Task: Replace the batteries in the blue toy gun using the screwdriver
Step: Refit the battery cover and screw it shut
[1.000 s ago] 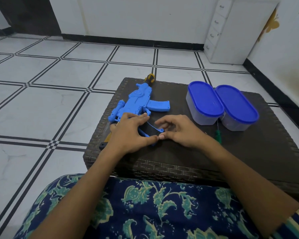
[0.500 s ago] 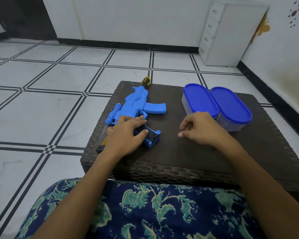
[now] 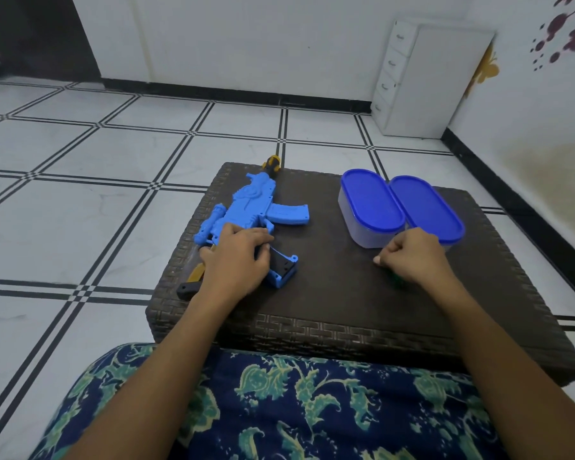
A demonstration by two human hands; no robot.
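Across the surface (image 3: 329,300) my right hand (image 3: 412,257) had left the gun (image 3: 246,207) and curled round the screwdriver (image 3: 395,281) at three o'clock; left hand (image 3: 236,260) lay flat, steadying it for the screws.

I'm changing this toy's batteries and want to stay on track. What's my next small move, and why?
Probably lift the green screwdriver and bring its tip to the grip base of the blue toy gun. Your right hand is curled over its handle beside the blue-lidded containers, while your left hand rests on the gun, steadying it.
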